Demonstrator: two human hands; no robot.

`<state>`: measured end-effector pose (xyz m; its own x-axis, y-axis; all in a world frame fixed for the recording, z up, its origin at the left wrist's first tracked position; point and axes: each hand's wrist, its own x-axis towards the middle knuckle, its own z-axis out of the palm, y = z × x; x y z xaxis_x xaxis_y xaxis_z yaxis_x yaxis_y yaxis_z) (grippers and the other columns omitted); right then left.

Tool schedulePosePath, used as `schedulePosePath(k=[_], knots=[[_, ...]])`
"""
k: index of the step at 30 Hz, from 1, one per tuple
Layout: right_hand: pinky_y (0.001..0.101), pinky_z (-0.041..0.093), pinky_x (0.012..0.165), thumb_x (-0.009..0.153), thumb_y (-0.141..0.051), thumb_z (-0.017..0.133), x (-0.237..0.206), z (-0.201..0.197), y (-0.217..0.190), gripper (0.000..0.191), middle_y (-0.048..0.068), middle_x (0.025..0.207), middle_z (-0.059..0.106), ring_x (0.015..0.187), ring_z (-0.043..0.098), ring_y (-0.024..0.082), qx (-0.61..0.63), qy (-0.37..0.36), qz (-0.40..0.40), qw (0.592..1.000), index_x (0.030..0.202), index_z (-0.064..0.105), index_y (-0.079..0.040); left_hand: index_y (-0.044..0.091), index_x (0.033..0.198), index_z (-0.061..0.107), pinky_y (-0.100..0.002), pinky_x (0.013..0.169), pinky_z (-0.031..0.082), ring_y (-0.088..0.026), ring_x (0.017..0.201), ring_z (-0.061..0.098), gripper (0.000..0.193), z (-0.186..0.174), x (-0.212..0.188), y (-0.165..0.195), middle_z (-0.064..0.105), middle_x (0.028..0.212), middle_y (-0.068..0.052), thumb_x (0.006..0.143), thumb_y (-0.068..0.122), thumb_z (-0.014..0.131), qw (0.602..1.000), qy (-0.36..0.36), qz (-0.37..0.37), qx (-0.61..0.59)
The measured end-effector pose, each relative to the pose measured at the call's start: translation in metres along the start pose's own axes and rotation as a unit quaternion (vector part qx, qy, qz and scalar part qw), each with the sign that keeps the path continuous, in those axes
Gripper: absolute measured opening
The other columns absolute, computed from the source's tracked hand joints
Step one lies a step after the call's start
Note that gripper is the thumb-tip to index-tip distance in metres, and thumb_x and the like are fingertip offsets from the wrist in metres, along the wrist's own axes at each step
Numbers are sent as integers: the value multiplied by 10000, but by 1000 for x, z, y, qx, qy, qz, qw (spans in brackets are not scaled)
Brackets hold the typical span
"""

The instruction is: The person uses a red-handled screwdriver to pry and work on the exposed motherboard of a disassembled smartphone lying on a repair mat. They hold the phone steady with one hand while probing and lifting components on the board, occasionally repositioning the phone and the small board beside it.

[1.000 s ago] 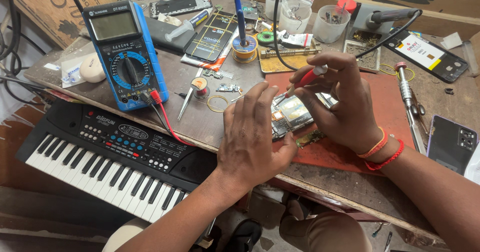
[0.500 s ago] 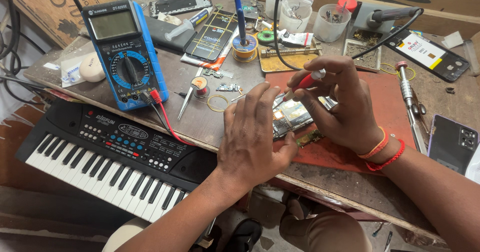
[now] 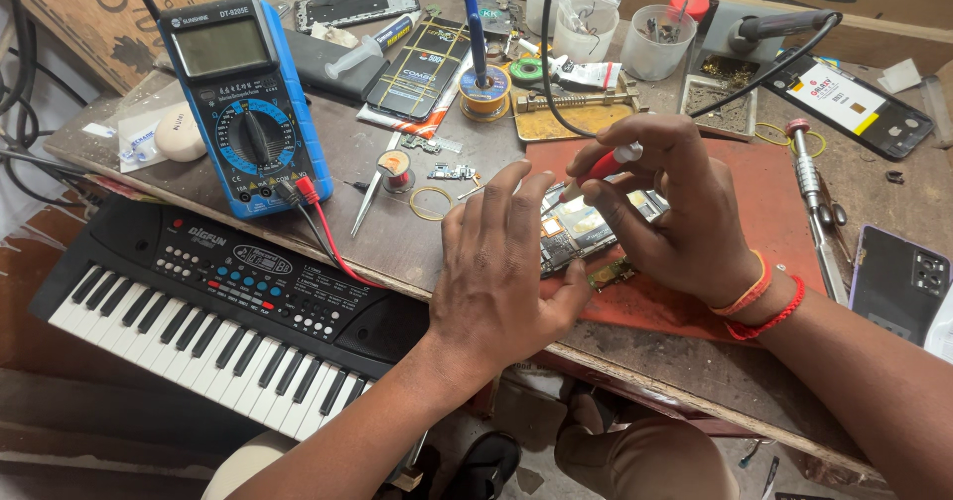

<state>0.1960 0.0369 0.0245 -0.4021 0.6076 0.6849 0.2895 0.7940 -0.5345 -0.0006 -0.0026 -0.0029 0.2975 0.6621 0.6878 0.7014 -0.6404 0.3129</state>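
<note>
— Cluttered workbench (image 3: 417,252), was it? What did it carry?

— Scratched brown top, a red mat (image 3: 754,212) on the right part of it. A blue multimeter (image 3: 248,103) stood at the back left with red and black leads trailing off its foot, a small black keyboard (image 3: 199,301) sat below the front edge, and tubs, a soldering iron stand and loose phone parts crowded the far side.

— And the thing being worked on?

— A phone circuit board (image 3: 586,227), lying flat at the left edge of the mat, between the two hands. Its long axis ran from near left to far right, the far end pointing up toward the right.

— What was the left hand (image 3: 501,272) doing?

— Palm down, fingers spread and loosely open, gripping nothing that I could see. It lay just left of the board, fingertips reaching to its near-left edge; whether they pressed it down I could not tell.

— The right hand (image 3: 675,212)?

— Closed in a pinch on a red probe (image 3: 601,167) with a black cable running off the back. It arched over the board's far-right end, so it was the nearer hand to the board's upper face.

— Which way did the probe point?

— Its shaft slanted down and to the left, tip aimed at the board's upper face near the middle. I could not see whether the tip touched.
</note>
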Motion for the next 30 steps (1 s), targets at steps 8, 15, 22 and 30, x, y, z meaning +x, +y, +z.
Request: schedulePosePath(k=[8, 15, 22, 30], knots=[[313, 671, 853, 1010, 28, 671, 3, -2, -5, 380, 146, 1144, 694, 1044, 763, 215, -42, -16, -38, 998, 1284, 407, 6, 10, 1427, 412, -533, 1085, 389, -350, 1278, 531, 763, 0, 0, 0, 469, 1398, -206, 799, 276, 757, 1000, 0, 5, -9], [317, 669, 833, 990, 28, 680, 3, -2, -8, 356, 141, 1136, 696, 1020, 778, 232, -63, -30, -63, 996, 1255, 442, 11, -21, 1375, 453, -519, 1033, 403, -345, 1217, 542, 738, 0, 1, -1, 516, 1321, -200, 785, 302, 757, 999, -32, 3, 7], [319, 670, 846, 995, 39, 664, 4, -2, -6, 333, 140, 1131, 695, 1029, 777, 229, -68, -29, -69, 995, 1244, 445, 18, -24, 1378, 450, -516, 1031, 406, -346, 1226, 543, 742, -1, 2, -1, 524, 1324, -203, 784, 302, 753, 1000, -28, 7, 2], [317, 670, 838, 990, 41, 668, 3, -1, -6, 329, 133, 1117, 702, 1009, 778, 222, -75, -24, -64, 995, 1236, 451, 20, -23, 1387, 445, -517, 1045, 407, -346, 1235, 545, 727, 0, 1, -1, 524, 1333, -205, 809, 300, 746, 1000, -20, 8, 5]])
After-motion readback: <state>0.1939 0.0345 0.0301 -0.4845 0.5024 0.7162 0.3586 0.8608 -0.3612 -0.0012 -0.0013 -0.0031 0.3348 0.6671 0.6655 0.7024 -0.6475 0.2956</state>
